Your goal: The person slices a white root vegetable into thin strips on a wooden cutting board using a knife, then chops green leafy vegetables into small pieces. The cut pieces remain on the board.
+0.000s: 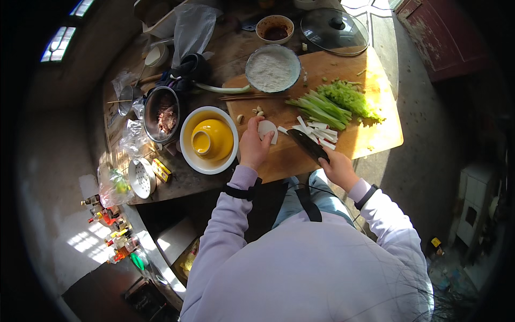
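Note:
My left hand holds a white, rounded slice of a vegetable, maybe radish, on the wooden cutting board. In my right hand is a dark-bladed kitchen knife, its blade angled toward the slice. White strips, some with reddish edges, lie beside and partly behind the blade. Behind them are cut green celery sticks and a heap of finely chopped green pieces. Several garlic cloves rest just beyond my left fingertips.
A bowl of flour-like white powder overlaps the board's far edge, near chopsticks. A glass lid sits at the far right corner. To the left stand a white basin containing an upturned yellow bowl and a metal bowl of minced meat.

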A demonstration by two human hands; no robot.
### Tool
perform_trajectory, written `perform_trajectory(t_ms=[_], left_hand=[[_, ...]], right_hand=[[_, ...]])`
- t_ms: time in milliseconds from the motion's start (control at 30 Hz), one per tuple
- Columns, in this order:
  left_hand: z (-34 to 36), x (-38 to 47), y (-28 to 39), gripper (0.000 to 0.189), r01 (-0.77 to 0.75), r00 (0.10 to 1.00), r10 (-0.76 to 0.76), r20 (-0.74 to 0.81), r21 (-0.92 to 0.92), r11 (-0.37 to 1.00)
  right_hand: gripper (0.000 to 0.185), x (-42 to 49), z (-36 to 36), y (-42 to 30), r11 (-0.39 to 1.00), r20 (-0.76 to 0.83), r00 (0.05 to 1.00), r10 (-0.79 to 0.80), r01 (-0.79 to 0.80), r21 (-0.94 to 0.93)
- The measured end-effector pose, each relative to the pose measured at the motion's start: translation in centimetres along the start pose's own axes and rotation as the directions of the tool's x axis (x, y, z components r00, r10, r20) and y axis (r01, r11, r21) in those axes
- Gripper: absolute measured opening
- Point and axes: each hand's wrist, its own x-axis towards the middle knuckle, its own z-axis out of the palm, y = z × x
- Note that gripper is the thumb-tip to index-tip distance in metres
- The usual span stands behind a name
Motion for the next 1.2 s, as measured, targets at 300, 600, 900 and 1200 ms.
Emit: perform_trajectory(t_ms=[300, 600, 900, 1200], left_hand=[[5.5, -7.2, -0.6, 0.04, 0.074, 0.996, -0.083, -0.038, -0.189, 0.979], [3.1, -9.1, -0.1, 0.052, -0.213, 0.976, 0.214, 0.028, 0.265, 0.94], [3.9, -6.6, -0.6, 0.044, -0.498, 0.841, 0.439, 0.315, 0.136, 0.857], [4.5, -8.3, -1.4, 0.027, -0.424, 0.902, 0.393, 0.18, 0.194, 0.885]], right_hand=[[0.037, 0.5, 0.2, -0.8, 1.0, -0.023, 1.0, -0.016, 0.016, 0.017], [0.033, 0.4, -0.2, -1.2, 1.0, 0.023, 1.0, -0.012, 0.012, 0.005], [0.023, 0.7, -1.1, -2.3, 0.996, 0.019, 0.999, -0.05, 0.051, -0.078], [0.01, 0.7, -1.5, -3.8, 0.895, 0.16, 0.943, -0.291, 0.327, -0.303]])
